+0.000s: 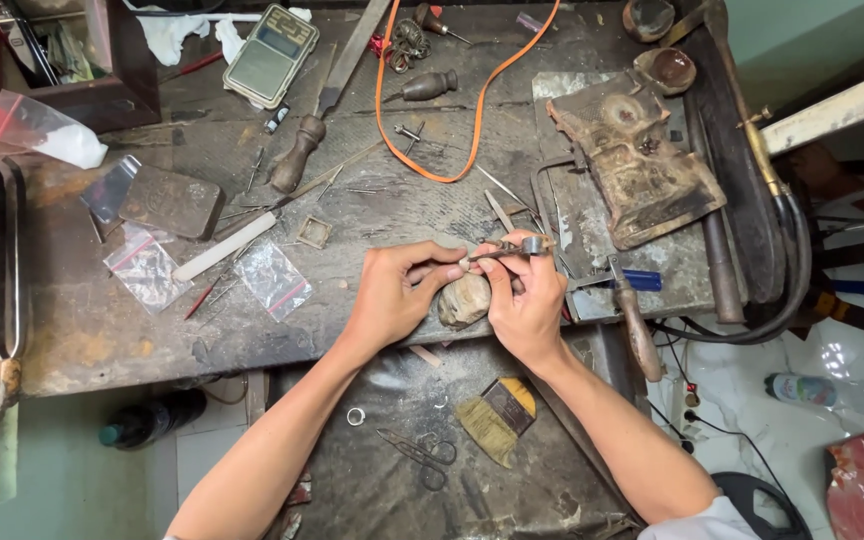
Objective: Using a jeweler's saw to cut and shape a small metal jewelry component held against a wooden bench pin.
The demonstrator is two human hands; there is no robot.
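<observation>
My left hand (400, 292) and my right hand (527, 300) meet at the front edge of a worn workbench (102, 330), over a rounded wooden bench peg (464, 300). The right hand grips a slim metal hand tool (512, 247) that points left. Its tip touches a tiny piece pinched between my left thumb and forefinger; that piece is too small to make out. Both forearms reach up from the bottom of the view.
On the bench lie a large file with a wooden handle (317, 110), an orange cord (452, 100), a small digital scale (272, 42), small plastic bags (272, 280), a white stick (225, 246) and a saw frame (620, 285). Scissors (422, 455), a ring (355, 416) and a brush (497, 418) sit on the lower tray.
</observation>
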